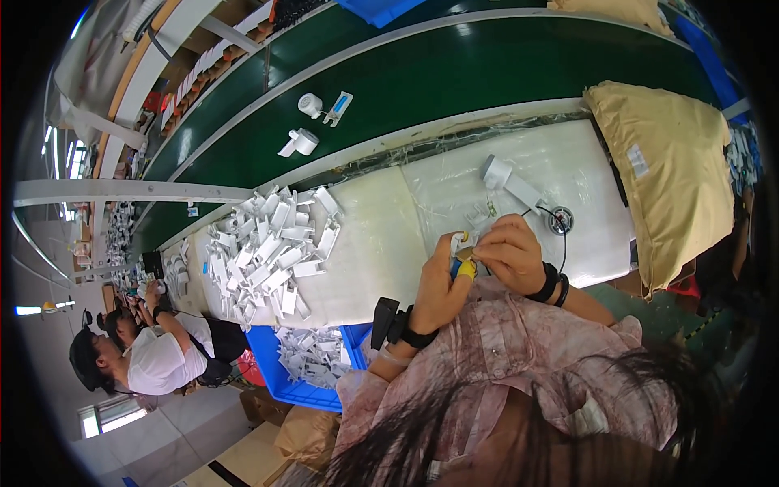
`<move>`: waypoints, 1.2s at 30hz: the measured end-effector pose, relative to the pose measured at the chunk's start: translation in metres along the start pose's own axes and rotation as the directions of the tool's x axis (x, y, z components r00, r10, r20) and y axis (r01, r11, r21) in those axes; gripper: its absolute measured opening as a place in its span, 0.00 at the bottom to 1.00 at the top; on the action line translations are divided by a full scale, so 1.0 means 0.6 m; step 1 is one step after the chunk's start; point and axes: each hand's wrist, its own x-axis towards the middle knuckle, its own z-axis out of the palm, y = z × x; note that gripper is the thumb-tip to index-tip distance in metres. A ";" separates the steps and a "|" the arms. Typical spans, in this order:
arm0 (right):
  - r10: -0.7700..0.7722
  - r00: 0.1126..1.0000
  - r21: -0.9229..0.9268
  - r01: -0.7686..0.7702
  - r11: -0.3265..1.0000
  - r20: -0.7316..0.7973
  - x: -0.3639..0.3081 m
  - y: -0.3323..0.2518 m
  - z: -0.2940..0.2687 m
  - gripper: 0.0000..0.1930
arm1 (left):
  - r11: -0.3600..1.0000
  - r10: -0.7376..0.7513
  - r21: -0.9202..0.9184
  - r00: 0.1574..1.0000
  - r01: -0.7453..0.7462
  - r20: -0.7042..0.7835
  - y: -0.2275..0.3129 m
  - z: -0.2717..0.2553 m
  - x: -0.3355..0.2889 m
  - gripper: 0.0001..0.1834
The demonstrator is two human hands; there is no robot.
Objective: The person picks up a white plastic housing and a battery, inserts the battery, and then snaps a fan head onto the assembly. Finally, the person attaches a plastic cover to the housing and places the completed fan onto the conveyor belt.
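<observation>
My left hand (443, 286) and my right hand (513, 256) meet over the front edge of the padded bench, fingers pinched together. Between the fingertips is a small brownish piece (465, 253), partly hidden, whose kind I cannot make out. Yellow covering shows on fingers of my left hand. Just beyond the hands lies a small white bracket (480, 216). Farther back rests a white part with a grey-ended cylinder and a flat arm (513, 185). Right of it sits a round dark-rimmed disc (560, 220), with a black cable running near my right wrist.
White plastic parts (272, 252) lie heaped on the bench's left; a blue bin (280, 383) below holds more. A green conveyor (235, 150) behind carries a few white parts (303, 143). A large tan bag (673, 178) stands right. Another person (166, 357) works far left.
</observation>
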 end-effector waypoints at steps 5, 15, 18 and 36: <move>0.011 1.000 -0.007 -0.011 1.000 -0.001 -0.004 0.002 0.001 0.12 | 1.000 -0.025 -0.003 0.999 0.025 0.025 -0.006 -0.003 0.000 0.22; 0.016 1.000 0.009 -0.016 1.000 0.013 -0.001 -0.003 -0.003 0.13 | 0.986 0.005 -0.166 1.000 -0.006 -0.008 -0.020 0.008 -0.007 0.22; 0.019 1.000 0.021 -0.019 1.000 0.001 -0.005 -0.003 -0.003 0.13 | 0.987 -0.015 -0.163 1.000 0.013 -0.013 -0.018 0.010 -0.007 0.21; 0.087 0.991 -0.006 -0.087 0.996 0.103 0.009 0.021 -0.021 0.10 | 0.997 -0.041 -0.068 0.999 0.039 -0.032 -0.055 -0.018 0.032 0.17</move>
